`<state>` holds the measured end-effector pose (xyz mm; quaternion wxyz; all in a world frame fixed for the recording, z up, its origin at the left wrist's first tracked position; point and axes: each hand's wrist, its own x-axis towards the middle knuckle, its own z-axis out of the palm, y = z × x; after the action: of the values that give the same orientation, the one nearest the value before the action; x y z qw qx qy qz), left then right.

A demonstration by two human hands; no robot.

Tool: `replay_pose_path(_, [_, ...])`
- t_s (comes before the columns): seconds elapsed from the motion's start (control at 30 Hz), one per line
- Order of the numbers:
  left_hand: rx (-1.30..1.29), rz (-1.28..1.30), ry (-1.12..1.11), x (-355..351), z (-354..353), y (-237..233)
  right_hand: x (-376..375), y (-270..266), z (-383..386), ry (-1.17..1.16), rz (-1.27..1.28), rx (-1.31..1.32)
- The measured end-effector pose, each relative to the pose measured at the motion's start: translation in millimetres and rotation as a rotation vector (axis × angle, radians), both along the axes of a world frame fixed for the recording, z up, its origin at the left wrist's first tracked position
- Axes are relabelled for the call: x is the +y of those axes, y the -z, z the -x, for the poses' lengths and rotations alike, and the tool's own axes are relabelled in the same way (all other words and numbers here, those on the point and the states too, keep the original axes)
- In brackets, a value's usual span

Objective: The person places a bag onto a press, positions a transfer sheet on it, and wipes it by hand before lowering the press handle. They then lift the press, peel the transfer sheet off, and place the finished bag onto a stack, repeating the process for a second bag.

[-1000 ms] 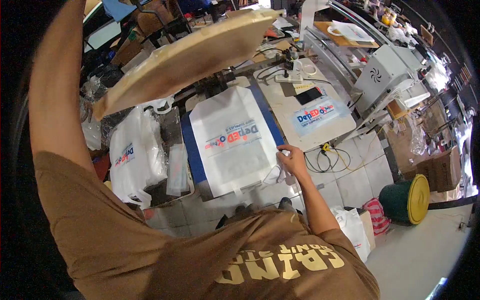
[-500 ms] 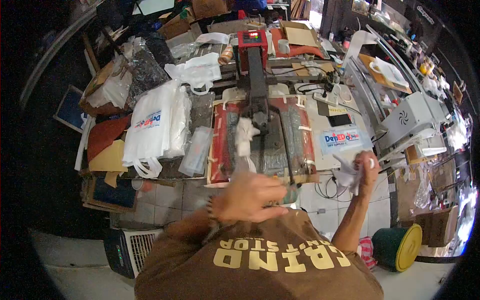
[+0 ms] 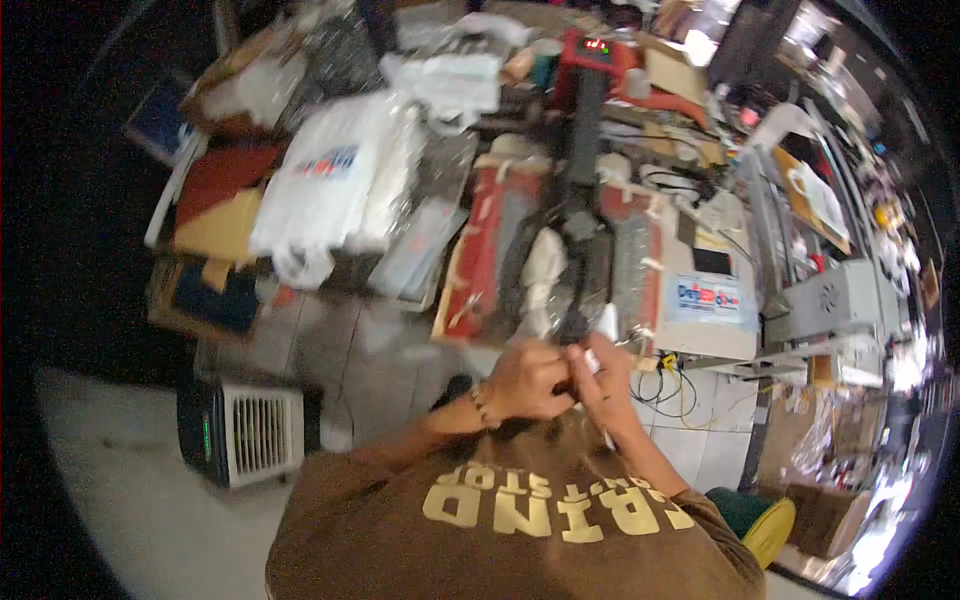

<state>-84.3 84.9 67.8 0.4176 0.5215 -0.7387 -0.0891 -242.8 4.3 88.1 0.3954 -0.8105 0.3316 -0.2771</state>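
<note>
Left hand [image 3: 530, 380] and right hand [image 3: 605, 388] meet in front of the chest, at the near edge of a heat press whose red platen cover [image 3: 470, 270] shows on both sides of its dark lever arm [image 3: 588, 130]. The right hand's fingers are bent around a crumpled white cloth [image 3: 609, 323], part of which sticks up above them. The left hand is curled with its knuckles up and its fingertips against the right; motion blur hides whether it grips the cloth or the press handle, so I cannot tell. A bracelet [image 3: 487, 408] circles the left wrist, below it a brown T-shirt [image 3: 380, 530].

On the press, just beyond the left hand, lies a whitish wrapping [image 3: 543, 270], and at the far end of the arm a red control box [image 3: 574, 75] shows a lit display. Left of the press are a few clear plastic sleeves [image 3: 420, 245] and, next to them, a stack of white tote bags [image 3: 310, 205] with blue and red print. On the right, a pale board [image 3: 715, 340] bears a printed transfer film [image 3: 712, 299] and, just behind that, a black phone [image 3: 712, 262].
</note>
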Motion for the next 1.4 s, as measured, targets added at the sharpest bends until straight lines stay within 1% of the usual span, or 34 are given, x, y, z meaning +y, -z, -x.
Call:
replay_pose_path(0.07, [0.043, 0.094, -0.059, -0.8, 4.5, -2.4, -1.5, -2.0, -6.9, 0.008, 0.108, -0.042])
replay_pose_path(0.1, [0.079, 0.183, -0.078, -1.2, 7.0, -11.4, 0.2, -3.9, -9.2, 0.009, 0.116, -0.055])
replay_pose_path(0.13, [0.052, 0.147, -0.066, 0.4, 4.4, -6.2, 0.8, -6.9, -10.5, 0.013, 0.126, -0.067])
replay_pose_path(0.17, [0.066, 0.135, -0.075, 2.4, 5.2, -3.0, -0.1, -13.2, -10.4, -0.019, 0.139, -0.016])
replay_pose_path(0.2, [0.076, 0.128, -0.080, 2.5, 6.2, -2.0, 1.7, -17.7, -12.4, -0.027, 0.095, -0.005])
replay_pose_path(0.23, [0.083, 0.116, -0.111, 3.1, 8.5, -2.0, 3.0, -14.7, -14.2, -0.016, 0.114, -0.025])
replay_pose_path(0.27, [0.090, 0.195, -0.143, 4.7, 11.8, -3.0, 4.5, -11.9, -15.1, -0.004, 0.133, -0.044])
replay_pose_path(0.3, [0.091, 0.275, -0.172, 6.8, 13.9, -2.0, 4.1, -17.8, -16.1, -0.042, 0.204, -0.042])
replay_pose_path(0.4, [0.059, 0.316, -0.282, 15.2, 22.8, 9.6, 4.7, -8.2, -13.6, -0.041, 0.182, -0.040])
replay_pose_path(0.43, [0.093, 0.369, -0.294, 14.3, 24.3, 11.0, 4.9, -5.0, -13.3, -0.030, 0.176, -0.038])
replay_pose_path(0.47, [0.098, 0.365, -0.306, 15.6, 24.7, 12.8, 2.2, -4.4, -10.5, -0.041, 0.172, -0.031])
replay_pose_path(0.53, [0.077, 0.333, -0.309, 18.2, 24.1, 13.9, -7.4, -6.7, -3.0, -0.177, 0.114, 0.030])
replay_pose_path(0.57, [0.080, 0.331, -0.353, 18.5, 26.6, 12.7, -9.3, -7.0, -0.4, -0.181, 0.114, 0.039])
replay_pose_path(0.63, [0.100, 0.338, -0.369, 18.9, 28.8, 11.8, -15.8, -10.2, 0.8, -0.185, 0.042, 0.157])
replay_pose_path(0.67, [0.109, 0.345, -0.378, 18.9, 28.7, 10.9, -18.3, -16.3, -2.2, -0.188, 0.042, 0.164])
replay_pose_path(0.73, [0.135, 0.378, -0.393, 17.1, 29.3, 11.9, -21.7, -32.0, -13.6, -0.258, -0.038, 0.140])
replay_pose_path(0.77, [0.175, 0.392, -0.400, 16.6, 29.5, 15.1, -23.0, -34.9, -20.6, -0.170, -0.110, 0.036])
replay_pose_path(0.8, [0.216, 0.406, -0.401, 15.8, 29.4, 17.3, -29.6, -46.1, -27.5, -0.256, -0.084, -0.018])
replay_pose_path(0.83, [0.214, 0.459, -0.386, 14.5, 26.8, 14.8, -37.2, -64.2, -34.2, -0.337, -0.056, -0.073])
replay_pose_path(0.87, [0.223, 0.458, -0.371, 13.8, 23.0, 16.0, -36.8, -87.1, -43.1, -0.403, -0.052, -0.157])
replay_pose_path(0.9, [0.204, 0.432, -0.310, 13.2, 19.2, 18.0, -36.7, -108.0, -43.6, -0.444, -0.103, -0.090])
replay_pose_path(0.93, [0.188, 0.408, -0.242, 12.2, 15.3, 19.6, -35.1, -127.2, -49.3, -0.538, -0.094, -0.193])
replay_pose_path(0.97, [0.211, 0.409, -0.211, 11.6, 10.5, 20.6, -25.9, -151.8, -50.8, -0.598, -0.218, -0.183])
replay_pose_path(1.03, [0.447, 0.209, -0.059, 13.0, -6.0, 22.3, -15.0, -169.4, -53.7, -0.744, -0.330, -0.331])
replay_pose_path(1.07, [0.502, 0.155, -0.002, 9.1, -17.4, 22.9, -9.5, -178.4, -55.0, -0.822, -0.392, -0.399])
replay_pose_path(1.1, [0.558, 0.101, 0.051, 5.3, -28.8, 23.6, -15.2, -172.7, -58.9, -0.886, -0.343, -0.496])
replay_pose_path(1.13, [0.673, -0.038, 0.039, -1.7, -40.3, 24.0, -20.7, -167.0, -62.6, -0.952, -0.296, -0.593])
replay_pose_path(1.17, [0.726, -0.111, 0.050, -4.5, -45.5, 20.1, -21.2, -167.8, -61.1, -0.993, -0.277, -0.632])
replay_pose_path(1.2, [0.779, -0.183, 0.058, -7.5, -50.6, 16.0, -16.2, -170.9, -57.1, -1.000, -0.275, -0.633])
replay_pose_path(1.23, [0.655, -0.136, 0.087, -9.6, -53.6, 6.3, -12.2, -172.7, -52.8, -0.999, -0.263, -0.630])
replay_pose_path(1.33, [0.408, -0.042, 0.103, -17.4, -56.9, 24.7, 0.4, -185.8, -35.6, -0.975, -0.233, -0.609])
replay_pose_path(1.37, [0.544, -0.042, 0.034, -13.8, -50.4, 26.7, 5.9, -190.0, -30.9, -0.960, -0.227, -0.598])
replay_pose_path(1.4, [0.624, -0.093, 0.000, -5.5, -49.7, 24.9, 11.0, -197.4, -25.4, -0.943, -0.224, -0.585])
